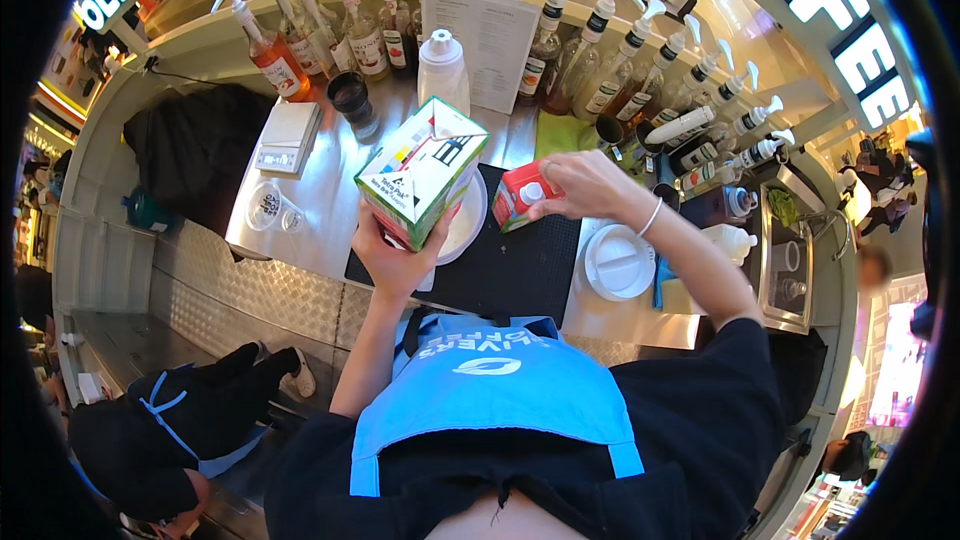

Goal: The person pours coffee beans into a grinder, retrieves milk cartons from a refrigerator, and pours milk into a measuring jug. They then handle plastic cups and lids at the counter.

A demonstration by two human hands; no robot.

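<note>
A large carton [420, 172] is tipped over in my left hand [394, 251], its base facing up, above a white round container [466, 221] that it partly hides. Whether liquid flows from it cannot be seen. My right hand [581, 184] has its fingers on a smaller red carton [517, 199] with a white screw cap, over the black rubber mat [525, 270]. A white squeeze bottle [443, 79] stands just behind the large carton.
Syrup bottles with pumps [367, 41] line the curved counter's back, with a printed sheet [480, 45]. A scale [287, 136] and clear cups [274, 208] are at left; white lids [619, 262] and a sink [786, 270] at right. A co-worker [172, 427] bends at lower left.
</note>
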